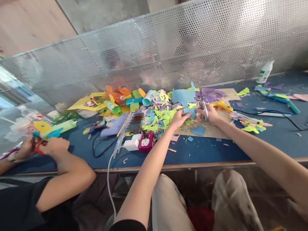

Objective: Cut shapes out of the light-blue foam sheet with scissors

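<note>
My left hand (180,118) is closed on a small piece of blue foam sheet (190,111), held just above the table. My right hand (210,114) grips a pair of scissors (203,102) whose blades point up and away from me, right beside the blue piece. A cut blue heart shape (198,130) lies on a tan cardboard sheet (217,131) just below both hands. Behind them spreads a heap of coloured foam scraps (164,110) in yellow, blue and purple.
A co-worker's hands (41,146) on my left hold red scissors. A white charger (131,144) and pink socket block (146,141) sit near the blue table's front edge (207,163). A white glue bottle (265,72) stands far right. A perforated metal screen (217,36) backs the table.
</note>
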The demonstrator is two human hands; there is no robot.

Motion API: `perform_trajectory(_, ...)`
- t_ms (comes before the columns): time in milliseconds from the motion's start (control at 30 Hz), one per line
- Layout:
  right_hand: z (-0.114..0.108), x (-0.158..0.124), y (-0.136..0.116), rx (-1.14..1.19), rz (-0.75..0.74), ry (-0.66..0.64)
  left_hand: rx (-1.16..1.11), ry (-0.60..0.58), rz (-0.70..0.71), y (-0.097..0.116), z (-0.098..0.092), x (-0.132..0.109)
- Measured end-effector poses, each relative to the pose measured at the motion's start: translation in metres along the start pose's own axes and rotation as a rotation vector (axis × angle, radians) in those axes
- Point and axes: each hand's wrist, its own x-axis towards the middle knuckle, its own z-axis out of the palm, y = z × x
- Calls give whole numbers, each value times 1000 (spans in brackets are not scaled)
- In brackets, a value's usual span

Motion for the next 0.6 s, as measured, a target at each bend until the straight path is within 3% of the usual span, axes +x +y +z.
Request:
perform_trajectory(333,1,3,10,65,-7,84,97,-2,-1,3,-2,-1)
perform_trajectory(467,2,4,7,9,-49,119,107,52,58,2,-5,-4)
perform_trajectory(600,6,-1,-9,15,-88,121,58,203,152,8,-7,-5)
